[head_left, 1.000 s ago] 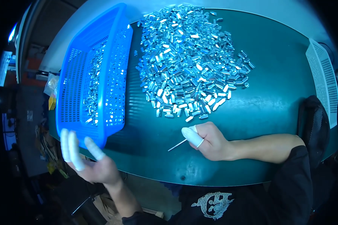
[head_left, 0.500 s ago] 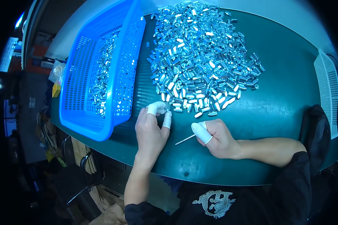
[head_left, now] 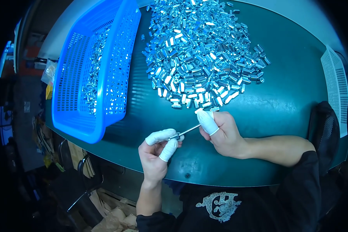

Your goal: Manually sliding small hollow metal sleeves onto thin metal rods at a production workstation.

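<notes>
My left hand (head_left: 154, 161), with white finger cots on its thumb and fingers, pinches a small metal hex coupling nut (head_left: 175, 137) near the table's front edge. My right hand (head_left: 231, 139), also wearing white finger cots, grips a thin pale rod (head_left: 190, 129) that slants down to the left. The rod's far end meets the nut; how deep it goes in cannot be seen. Beyond both hands spreads a large pile of shiny hex coupling nuts (head_left: 205, 58), its front edge close behind my right hand.
At the left stands a blue perforated plastic basket (head_left: 101, 104) holding more metal nuts. A white perforated basket (head_left: 333, 87) is at the table's right edge, with a dark bag-like thing (head_left: 323, 127) in front. The green table (head_left: 282, 100) curves toward me.
My left hand has drawn back from the pile's front edge toward me with a nut. My right hand has shifted slightly away from me, and the rod now meets the nut.
</notes>
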### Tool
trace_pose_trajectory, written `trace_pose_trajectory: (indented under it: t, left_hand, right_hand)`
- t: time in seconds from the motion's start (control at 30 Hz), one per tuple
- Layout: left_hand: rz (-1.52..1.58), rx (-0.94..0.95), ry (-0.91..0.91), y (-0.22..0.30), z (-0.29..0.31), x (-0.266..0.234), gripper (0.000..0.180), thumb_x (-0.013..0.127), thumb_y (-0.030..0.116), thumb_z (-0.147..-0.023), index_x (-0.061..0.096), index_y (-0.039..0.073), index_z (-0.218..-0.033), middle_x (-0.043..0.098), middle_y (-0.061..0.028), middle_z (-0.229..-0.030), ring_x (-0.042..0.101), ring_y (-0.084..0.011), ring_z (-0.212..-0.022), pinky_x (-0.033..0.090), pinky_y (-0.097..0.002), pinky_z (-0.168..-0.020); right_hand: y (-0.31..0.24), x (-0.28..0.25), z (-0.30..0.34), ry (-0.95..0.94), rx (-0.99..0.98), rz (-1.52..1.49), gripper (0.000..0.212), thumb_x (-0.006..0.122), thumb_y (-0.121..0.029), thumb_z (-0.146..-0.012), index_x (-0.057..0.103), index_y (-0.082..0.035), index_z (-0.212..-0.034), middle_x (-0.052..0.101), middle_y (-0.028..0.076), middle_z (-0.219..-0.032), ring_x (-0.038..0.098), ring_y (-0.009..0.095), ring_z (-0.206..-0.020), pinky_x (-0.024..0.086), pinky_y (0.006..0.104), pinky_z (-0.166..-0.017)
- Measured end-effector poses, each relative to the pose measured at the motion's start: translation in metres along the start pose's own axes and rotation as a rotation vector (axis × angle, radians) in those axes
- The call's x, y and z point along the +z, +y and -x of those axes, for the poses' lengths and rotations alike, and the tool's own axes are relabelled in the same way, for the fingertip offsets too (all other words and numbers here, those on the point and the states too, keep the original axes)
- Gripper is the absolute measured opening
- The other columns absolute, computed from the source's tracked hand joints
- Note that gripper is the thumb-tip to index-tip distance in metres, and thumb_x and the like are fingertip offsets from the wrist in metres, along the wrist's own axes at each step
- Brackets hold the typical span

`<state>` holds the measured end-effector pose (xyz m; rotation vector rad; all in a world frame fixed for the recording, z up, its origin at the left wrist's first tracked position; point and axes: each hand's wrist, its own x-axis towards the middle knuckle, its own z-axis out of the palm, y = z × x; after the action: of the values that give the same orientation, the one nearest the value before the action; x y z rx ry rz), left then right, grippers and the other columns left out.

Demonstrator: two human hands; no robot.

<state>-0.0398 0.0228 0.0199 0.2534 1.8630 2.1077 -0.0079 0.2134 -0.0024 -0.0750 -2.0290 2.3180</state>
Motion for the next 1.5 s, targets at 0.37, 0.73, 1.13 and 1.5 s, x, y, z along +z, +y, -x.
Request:
trace_pose_trajectory:
  t: [0.37, 0.73, 1.13, 1.5]
  left_hand:
    - [0.046, -0.028, -0.006, -0.015, 0.001, 0.01, 0.017, 0.063, -0.002, -0.085, 0.059, -0.002, -0.102, 0.066, -0.0142, -0.095, 0.067, -0.0211, -0.083, 0.055, -0.0321, -0.074]
    - [0.004, -0.098, -0.179, -0.003, -0.007, 0.01, 0.015, 0.06, -0.002, -0.088, 0.06, -0.003, -0.103, 0.065, -0.0138, -0.091, 0.064, -0.0176, -0.075, 0.052, -0.0287, -0.066]
    - [-0.902, 0.848, -0.158, 0.002, -0.02, 0.02, 0.023, 0.072, -0.006, -0.073, 0.061, -0.002, -0.093, 0.067, -0.0145, -0.086, 0.063, -0.0264, -0.074, 0.052, -0.0304, -0.065]
    - [-1.301, 0.919, 0.364, 0.086, -0.03, -0.051, 0.019, 0.064, 0.001, -0.085, 0.063, 0.0, -0.104, 0.066, -0.0145, -0.093, 0.063, -0.0273, -0.083, 0.05, -0.0339, -0.075]
  right_hand:
    - [-0.004, 0.005, 0.001, -0.016, -0.129, 0.068, 0.043, 0.044, -0.021, -0.1, 0.045, -0.001, -0.061, 0.039, 0.005, -0.052, 0.032, 0.012, -0.047, 0.03, 0.0324, -0.044]
    - [-0.007, -0.001, 0.0, -0.085, -0.04, 0.063, 0.042, 0.045, -0.021, -0.099, 0.051, 0.0, -0.064, 0.047, 0.006, -0.054, 0.039, 0.013, -0.048, 0.032, 0.0314, -0.045]
    - [-0.008, -0.001, -0.002, -0.128, 0.069, -0.047, 0.052, 0.041, -0.032, -0.101, 0.046, -0.006, -0.056, 0.045, -0.001, -0.049, 0.04, 0.008, -0.045, 0.03, 0.026, -0.042]
    - [0.002, 0.008, 0.007, -0.114, -0.262, 0.17, 0.041, 0.045, -0.016, -0.098, 0.041, -0.002, -0.06, 0.041, 0.007, -0.054, 0.036, 0.02, -0.044, 0.03, 0.0339, -0.045]
